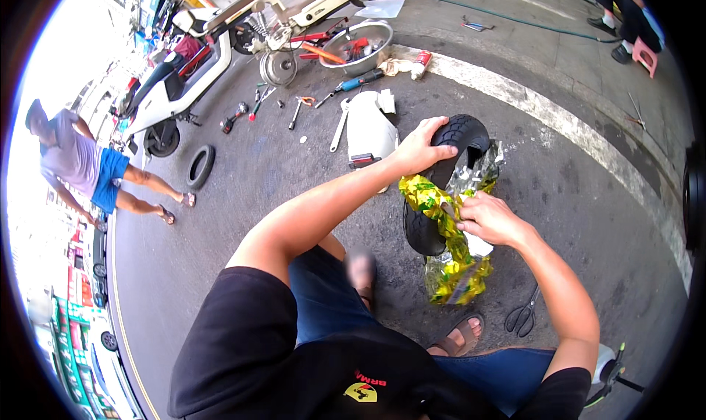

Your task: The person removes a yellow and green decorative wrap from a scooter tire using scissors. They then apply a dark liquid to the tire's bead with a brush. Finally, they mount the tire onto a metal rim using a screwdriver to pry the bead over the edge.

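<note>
The left hand (426, 146) holds the tyre (462, 131) near its top, fingers spread over the tread; the right hand (487, 218) has its fingers drawn together at the yellow wrapper (456, 280), though whether they also grip a tool I cannot tell. The tyre is between the hands, just ahead of the feet, partly bared. The step looks like stripping off the wrapper; the next move seems to call for a steady left hold while the right works the film free. Across the grey road (250, 181), left to right: a walker (77, 151), a scooter (180, 93), a second tyre (201, 167), a basin (362, 67) of tools, a white panel (370, 126), scissors (521, 317) and, beyond the white line (540, 96), a pink stool (645, 57) with someone seated.
</note>
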